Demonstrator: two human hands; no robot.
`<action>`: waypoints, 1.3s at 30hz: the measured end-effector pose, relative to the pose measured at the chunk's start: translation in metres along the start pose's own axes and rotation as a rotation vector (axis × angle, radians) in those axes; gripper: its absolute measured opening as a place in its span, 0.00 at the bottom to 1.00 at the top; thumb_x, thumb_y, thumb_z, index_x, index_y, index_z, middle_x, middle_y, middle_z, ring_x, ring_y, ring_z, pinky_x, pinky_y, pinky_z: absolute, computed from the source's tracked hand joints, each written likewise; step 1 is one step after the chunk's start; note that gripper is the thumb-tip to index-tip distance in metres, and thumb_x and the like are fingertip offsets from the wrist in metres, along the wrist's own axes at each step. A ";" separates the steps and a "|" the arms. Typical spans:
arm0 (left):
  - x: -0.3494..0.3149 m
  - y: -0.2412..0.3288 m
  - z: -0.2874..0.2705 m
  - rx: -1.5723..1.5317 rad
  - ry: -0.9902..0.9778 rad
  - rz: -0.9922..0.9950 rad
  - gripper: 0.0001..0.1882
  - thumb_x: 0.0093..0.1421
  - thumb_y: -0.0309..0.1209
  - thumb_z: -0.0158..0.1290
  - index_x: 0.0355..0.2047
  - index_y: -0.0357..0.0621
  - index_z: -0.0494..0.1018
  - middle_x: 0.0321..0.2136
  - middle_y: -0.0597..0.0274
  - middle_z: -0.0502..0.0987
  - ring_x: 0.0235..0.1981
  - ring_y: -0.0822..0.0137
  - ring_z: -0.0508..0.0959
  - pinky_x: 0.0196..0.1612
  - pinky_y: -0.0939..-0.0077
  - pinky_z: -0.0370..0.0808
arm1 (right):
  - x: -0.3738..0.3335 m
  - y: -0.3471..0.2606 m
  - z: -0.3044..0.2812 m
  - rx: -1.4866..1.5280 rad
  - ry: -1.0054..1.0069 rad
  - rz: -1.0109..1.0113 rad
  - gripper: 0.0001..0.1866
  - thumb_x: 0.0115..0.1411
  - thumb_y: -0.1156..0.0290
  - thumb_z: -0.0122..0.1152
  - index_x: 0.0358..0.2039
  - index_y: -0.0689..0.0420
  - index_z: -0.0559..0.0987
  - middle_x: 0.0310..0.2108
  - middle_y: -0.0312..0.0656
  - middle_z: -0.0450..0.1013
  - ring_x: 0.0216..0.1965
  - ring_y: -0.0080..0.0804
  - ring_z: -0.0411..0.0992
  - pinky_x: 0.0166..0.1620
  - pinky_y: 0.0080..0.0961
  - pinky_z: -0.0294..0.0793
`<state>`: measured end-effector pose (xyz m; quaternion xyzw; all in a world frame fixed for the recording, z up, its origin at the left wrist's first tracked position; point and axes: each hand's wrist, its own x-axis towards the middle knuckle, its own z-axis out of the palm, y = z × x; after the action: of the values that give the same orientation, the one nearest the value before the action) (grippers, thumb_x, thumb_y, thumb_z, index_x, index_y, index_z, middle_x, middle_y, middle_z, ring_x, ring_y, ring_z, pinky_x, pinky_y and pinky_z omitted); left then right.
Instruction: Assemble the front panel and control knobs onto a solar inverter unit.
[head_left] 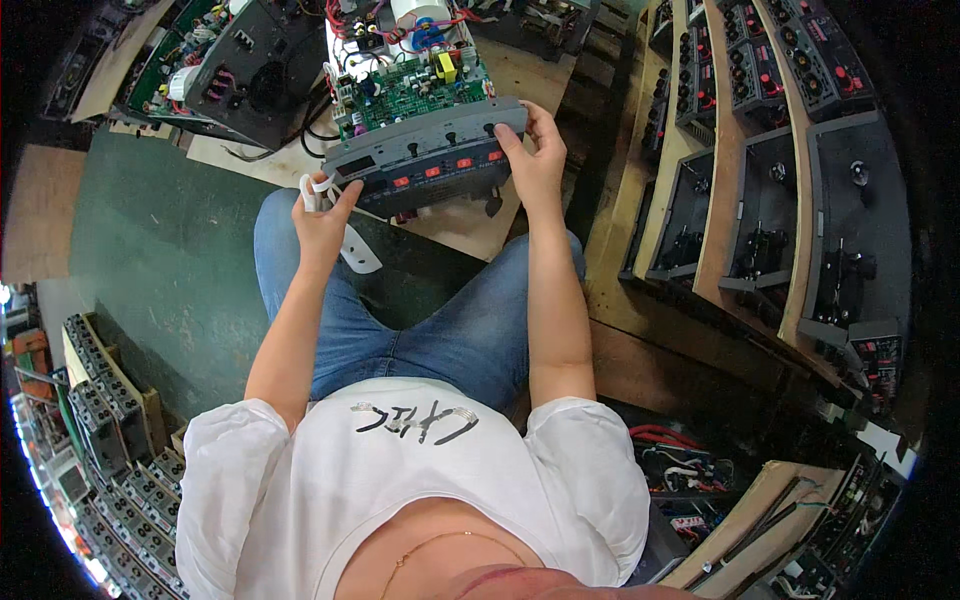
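Observation:
A grey and black front panel [428,165] with a row of red switches and small black knobs is tilted in front of my knees. My left hand [322,222] is closed on its left end, thumb on the face. A looped white strip [312,192] is at the fingers of that hand, and a flat white piece with small holes [358,250] hangs just below it. My right hand [538,165] grips the panel's right end, thumb on the front and fingers behind. Directly behind the panel is a green circuit board [415,100]; whether they touch is unclear.
Red wires [455,18] and a blue coil [428,33] sit on the board unit. An open device chassis [235,75] stands at the far left. Wooden racks [715,190] with more panels rise on the right. Stacked metal parts [110,410] stand at lower left, on the green floor [170,270].

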<state>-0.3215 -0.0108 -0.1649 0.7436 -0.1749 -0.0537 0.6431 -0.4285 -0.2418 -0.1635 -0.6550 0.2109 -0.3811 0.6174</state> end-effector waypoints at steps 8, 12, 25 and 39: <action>-0.001 -0.002 0.000 0.016 0.033 -0.075 0.15 0.46 0.24 0.60 0.33 0.38 0.69 0.25 0.70 0.71 0.25 0.81 0.68 0.28 0.87 0.64 | -0.005 0.001 0.000 -0.240 -0.058 -0.119 0.28 0.45 0.73 0.64 0.47 0.62 0.65 0.40 0.42 0.69 0.41 0.28 0.67 0.47 0.23 0.64; -0.001 -0.003 0.001 -0.032 0.019 -0.045 0.14 0.46 0.24 0.60 0.33 0.38 0.69 0.25 0.70 0.72 0.25 0.81 0.68 0.28 0.86 0.64 | -0.008 -0.005 0.015 -0.218 0.059 0.072 0.37 0.39 0.66 0.68 0.50 0.57 0.62 0.43 0.47 0.62 0.45 0.40 0.64 0.48 0.33 0.62; 0.000 -0.008 -0.001 -0.081 -0.015 -0.073 0.13 0.47 0.24 0.59 0.33 0.38 0.69 0.25 0.71 0.72 0.24 0.82 0.67 0.26 0.87 0.63 | -0.024 -0.004 0.034 -0.348 0.128 -0.074 0.51 0.37 0.68 0.70 0.57 0.64 0.47 0.54 0.53 0.51 0.55 0.46 0.51 0.57 0.36 0.49; 0.000 -0.008 -0.002 -0.099 -0.061 -0.093 0.13 0.47 0.22 0.59 0.30 0.40 0.65 0.25 0.71 0.69 0.25 0.81 0.66 0.27 0.87 0.64 | -0.047 -0.011 0.070 -0.635 0.237 -0.217 0.59 0.38 0.62 0.71 0.59 0.63 0.38 0.61 0.58 0.30 0.62 0.54 0.29 0.60 0.46 0.32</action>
<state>-0.3191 -0.0079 -0.1724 0.7161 -0.1568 -0.1145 0.6705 -0.4068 -0.1596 -0.1606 -0.7840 0.3182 -0.4334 0.3103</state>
